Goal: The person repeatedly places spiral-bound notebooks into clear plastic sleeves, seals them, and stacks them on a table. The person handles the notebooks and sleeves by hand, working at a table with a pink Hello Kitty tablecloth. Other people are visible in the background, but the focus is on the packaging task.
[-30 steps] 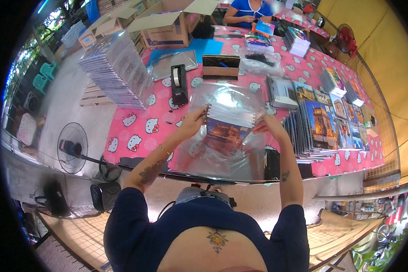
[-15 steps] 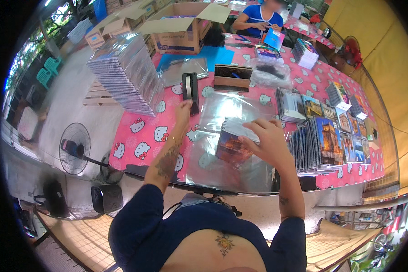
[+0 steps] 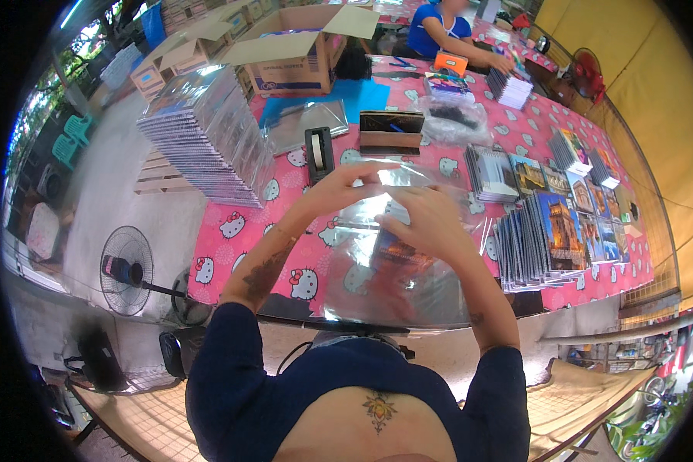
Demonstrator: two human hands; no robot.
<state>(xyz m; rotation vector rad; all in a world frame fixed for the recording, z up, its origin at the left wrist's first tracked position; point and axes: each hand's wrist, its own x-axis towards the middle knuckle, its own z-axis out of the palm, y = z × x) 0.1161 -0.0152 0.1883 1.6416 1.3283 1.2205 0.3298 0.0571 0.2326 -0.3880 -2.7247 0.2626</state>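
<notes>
On the table in front of me a spiral notebook (image 3: 399, 252) with a picture cover lies on clear plastic sheets (image 3: 354, 296), partly hidden by my right hand. My left hand (image 3: 356, 183) is over the notebook's far edge, its fingers bent together at the plastic; anything thin between them is too small to make out. Close beside it, my right hand (image 3: 426, 219) rests over the notebook and plastic, thumb apart from the fingers. Left of the hands stands a black tape dispenser (image 3: 319, 154) with a roll of tape.
A tall stack of plastic-wrapped notebooks (image 3: 208, 142) stands at left. Several picture-covered notebooks (image 3: 543, 242) cover the right side. Behind are an open box (image 3: 391, 138), a large carton (image 3: 292, 73) and a co-worker (image 3: 435, 35) reaching toward another stack. A fan (image 3: 127, 269) stands left of the table.
My left hand has moved from the tape dispenser to the notebook, beside my right hand. My right hand has shifted slightly left. The co-worker has reached over to a stack.
</notes>
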